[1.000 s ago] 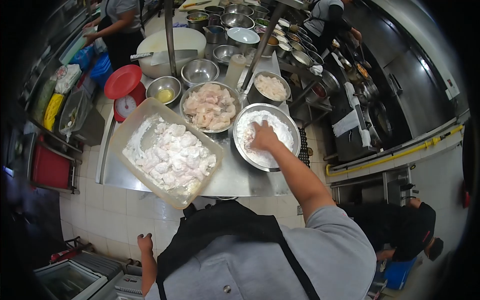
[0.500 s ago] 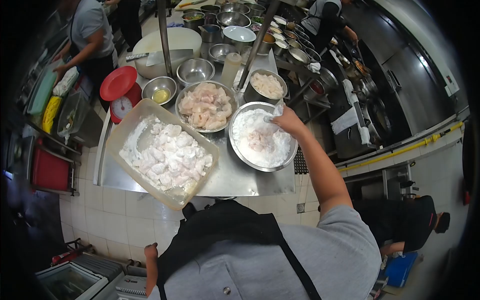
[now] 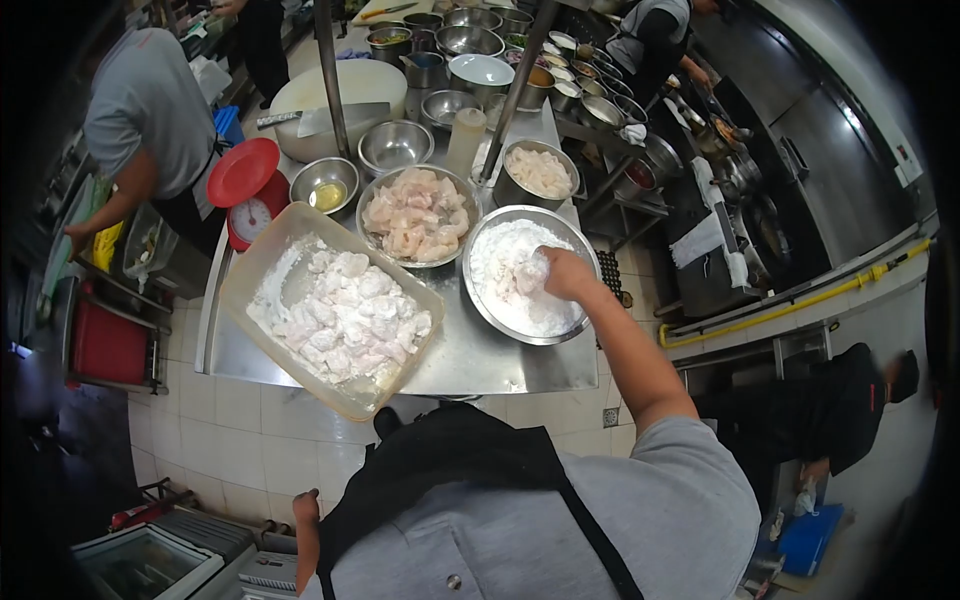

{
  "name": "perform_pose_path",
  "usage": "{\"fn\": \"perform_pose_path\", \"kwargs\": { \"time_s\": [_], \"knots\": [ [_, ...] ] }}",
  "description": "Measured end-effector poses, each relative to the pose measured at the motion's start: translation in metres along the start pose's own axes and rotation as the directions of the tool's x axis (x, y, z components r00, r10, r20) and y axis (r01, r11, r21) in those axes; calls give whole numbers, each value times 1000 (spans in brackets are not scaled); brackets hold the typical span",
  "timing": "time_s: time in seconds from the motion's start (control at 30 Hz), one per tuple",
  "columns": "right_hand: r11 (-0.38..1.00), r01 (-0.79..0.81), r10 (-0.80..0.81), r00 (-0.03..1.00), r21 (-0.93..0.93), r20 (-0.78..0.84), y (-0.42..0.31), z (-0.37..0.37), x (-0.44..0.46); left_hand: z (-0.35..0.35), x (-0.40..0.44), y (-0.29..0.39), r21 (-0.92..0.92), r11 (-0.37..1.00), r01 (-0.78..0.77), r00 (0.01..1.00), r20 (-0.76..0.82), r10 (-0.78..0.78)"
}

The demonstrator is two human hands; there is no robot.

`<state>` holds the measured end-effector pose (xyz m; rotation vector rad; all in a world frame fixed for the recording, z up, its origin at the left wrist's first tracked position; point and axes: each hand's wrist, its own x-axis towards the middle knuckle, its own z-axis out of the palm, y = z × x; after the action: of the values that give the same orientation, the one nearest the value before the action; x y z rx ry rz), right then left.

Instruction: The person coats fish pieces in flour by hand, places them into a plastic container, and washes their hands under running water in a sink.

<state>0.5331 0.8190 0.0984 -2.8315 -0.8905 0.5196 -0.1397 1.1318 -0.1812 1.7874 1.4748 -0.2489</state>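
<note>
My right hand is down in a steel bowl of white flour. Its flour-coated fingers are curled into the powder, and what they hold is hard to make out. Left of that bowl stands another steel bowl with raw pale meat pieces. A plastic tub holds many flour-dusted pieces and overhangs the table's front edge. Behind the flour, a deep steel pot contains more pale pieces. My left hand hangs low at my side, away from the table, fingers curled in with nothing visible in them.
A red scale, a small bowl with yellow liquid and a squeeze bottle stand behind the tub. A cleaver lies on a round chopping block. Metal posts rise from the table. Co-workers stand left, right and behind.
My right hand has lowered from the bowl's upper right rim into the flour, where the pinkish pieces are now mostly covered. The co-worker at left has shifted. My left hand stays low.
</note>
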Motion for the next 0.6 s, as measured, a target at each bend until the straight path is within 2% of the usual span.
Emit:
{"fn": "perform_pose_path", "kwargs": {
  "time_s": [0.07, 0.13, 0.17, 0.2, 0.27, 0.3, 0.37, 0.43, 0.47, 0.5, 0.53, 0.6],
  "knots": [
    [1000, -15, 15, 1000, 14, -13, -32, -34, -19, -4, 1, -4, 9, 1000, -21, 1000, 8, 21],
    [993, 71, -65, 996, 93, -69, -39, -37, -17, -4, 5, -6, 15, 999, -45, 999, 16, 45],
    [992, 114, -120, 979, -44, -167, -42, -22, -14, -2, 7, -7, 25, 997, -79, 997, 17, 79],
    [993, 114, -120, 979, -45, -167, -52, -2, -13, 0, 8, -8, 36, 993, -112, 994, 20, 112],
    [986, -122, 96, 974, -113, -207, -73, 28, -13, 0, 1, 9, 10, 996, -84, 996, 18, 84],
    [986, -120, 95, 974, -115, -207, -74, 23, -12, 2, 1, 9, -13, 999, -52, 998, 19, 52],
    [999, -44, 45, 991, 9, -123, -72, 6, -9, 5, 3, 9, 14, 998, -56, 998, 15, 56],
    [1000, 2, 4, 978, 28, -207, -57, -9, -7, 17, 13, -5, 37, 997, -62, 998, 20, 61],
    [999, 20, -12, 972, 29, -235, -48, -22, -6, 22, 18, -18, 86, 992, -95, 995, 26, 93],
    [987, 150, -132, 966, 65, -224, -16, -16, 16, 24, 22, -32, 139, 982, -129, 992, 34, 126],
    [987, 147, -129, 967, 63, -221, -22, -32, 5, 27, 30, -50, 139, 982, -129, 991, 38, 124],
    [985, 76, -54, 989, 155, -141, -53, -83, -27, 26, 34, -62, 73, 930, -360, 926, 146, 347]
  ]
}}
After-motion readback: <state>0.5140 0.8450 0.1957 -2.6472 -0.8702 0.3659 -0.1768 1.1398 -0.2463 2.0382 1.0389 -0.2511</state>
